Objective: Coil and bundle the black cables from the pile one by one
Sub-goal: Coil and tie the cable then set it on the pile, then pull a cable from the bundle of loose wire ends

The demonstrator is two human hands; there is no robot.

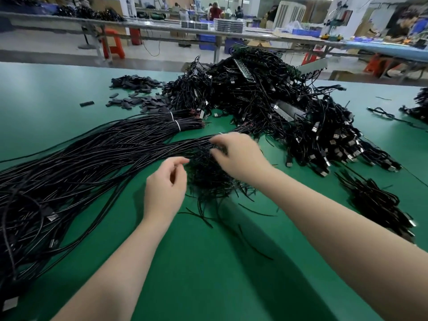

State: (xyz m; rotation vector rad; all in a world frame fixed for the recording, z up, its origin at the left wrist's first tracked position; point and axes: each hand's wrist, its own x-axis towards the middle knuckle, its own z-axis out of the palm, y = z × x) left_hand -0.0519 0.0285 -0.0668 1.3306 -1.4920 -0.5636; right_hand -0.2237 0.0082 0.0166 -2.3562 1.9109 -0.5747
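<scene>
A long sheaf of straight black cables (pixel 92 156) lies across the green table (pixel 208 274) from the left edge toward the middle. A heap of short black ties (pixel 208 179) sits under my hands. My right hand (pixel 236 156) reaches over the sheaf's end, its fingertips curled and pinching thin black strands there. My left hand (pixel 165 188) hovers beside the tie heap with thumb and forefinger brought together; whether a strand is between them is not clear. A big pile of black USB cables (pixel 278 107) rises behind.
Tied cable bundles (pixel 183 121) with white bands lie at the middle left. Small dark sleeves (pixel 139 93) are scattered at the back left. More coiled cables (pixel 379 205) lie at the right. Other benches, orange stools and people stand far behind.
</scene>
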